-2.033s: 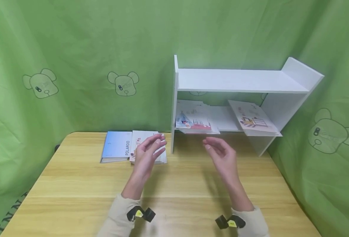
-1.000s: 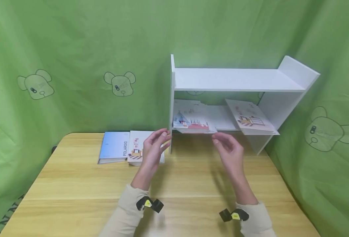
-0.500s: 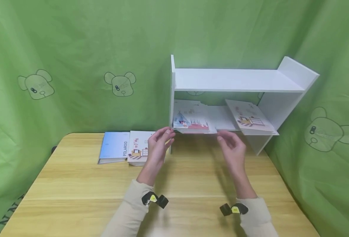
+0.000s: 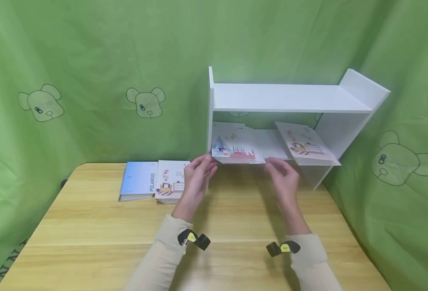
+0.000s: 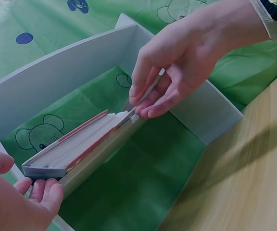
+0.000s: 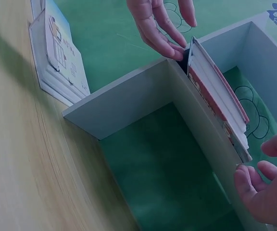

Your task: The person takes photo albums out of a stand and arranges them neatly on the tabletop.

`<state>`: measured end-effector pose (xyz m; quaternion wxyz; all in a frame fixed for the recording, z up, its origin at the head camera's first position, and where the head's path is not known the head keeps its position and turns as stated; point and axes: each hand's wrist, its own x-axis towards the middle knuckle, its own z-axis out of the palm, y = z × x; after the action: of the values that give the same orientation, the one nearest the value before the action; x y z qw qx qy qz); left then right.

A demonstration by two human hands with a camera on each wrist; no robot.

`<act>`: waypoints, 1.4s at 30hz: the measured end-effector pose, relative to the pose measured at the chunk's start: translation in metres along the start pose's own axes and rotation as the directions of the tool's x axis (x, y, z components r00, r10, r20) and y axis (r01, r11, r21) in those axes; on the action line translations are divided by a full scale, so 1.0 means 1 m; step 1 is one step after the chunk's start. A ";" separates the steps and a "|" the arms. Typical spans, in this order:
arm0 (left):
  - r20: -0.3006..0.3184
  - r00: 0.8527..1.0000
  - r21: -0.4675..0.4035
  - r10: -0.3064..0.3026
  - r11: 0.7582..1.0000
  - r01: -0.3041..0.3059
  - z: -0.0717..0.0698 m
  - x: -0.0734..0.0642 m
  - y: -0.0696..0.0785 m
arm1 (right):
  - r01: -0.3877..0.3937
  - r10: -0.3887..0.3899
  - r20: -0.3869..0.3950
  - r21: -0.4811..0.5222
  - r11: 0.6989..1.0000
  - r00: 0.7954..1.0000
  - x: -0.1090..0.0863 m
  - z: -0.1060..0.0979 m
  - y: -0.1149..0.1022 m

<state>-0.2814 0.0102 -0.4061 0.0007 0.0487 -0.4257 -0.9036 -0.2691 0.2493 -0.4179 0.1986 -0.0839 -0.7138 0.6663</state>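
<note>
On the lower board of a white shelf lies a short stack of books, its top cover white with blue and pink pictures. My left hand is at the stack's left front corner. Seen in the left wrist view, its fingertips touch the grey spine end of the stack from below, with the thumb apart. At the other end, my right hand has its loosely bent fingers by the right front corner. In the right wrist view its thumb stands off from the stack.
Another white book leans toward the shelf's right side, its front edge jutting out. Left of the shelf, a blue album marked POLAROID and a white illustrated book lie on the wooden table. Green curtain hangs behind.
Both hands have moved forward and to the right, from above the table up to the front corners of the book stack. The books have not visibly moved.
</note>
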 end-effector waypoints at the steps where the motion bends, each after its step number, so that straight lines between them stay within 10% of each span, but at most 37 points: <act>1: -0.007 1.000 -0.005 -0.005 1.000 0.005 0.001 0.001 0.000 | -0.014 0.014 -0.001 0.021 1.000 1.000 0.001 0.001 0.000; 18: -0.066 0.998 -0.046 -0.025 0.999 0.022 0.012 0.007 -0.006 | -0.248 0.259 0.031 0.414 0.875 0.965 0.015 0.011 -0.001; 42: -0.092 0.995 -0.130 -0.032 0.991 0.020 0.011 0.002 -0.010 | -0.382 0.383 0.119 0.554 0.740 0.916 0.011 0.008 -0.005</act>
<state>-0.2844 0.0253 -0.4068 0.0121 0.0963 -0.3651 -0.9259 -0.2819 0.2457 -0.4113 0.0746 -0.1666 -0.4504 0.8740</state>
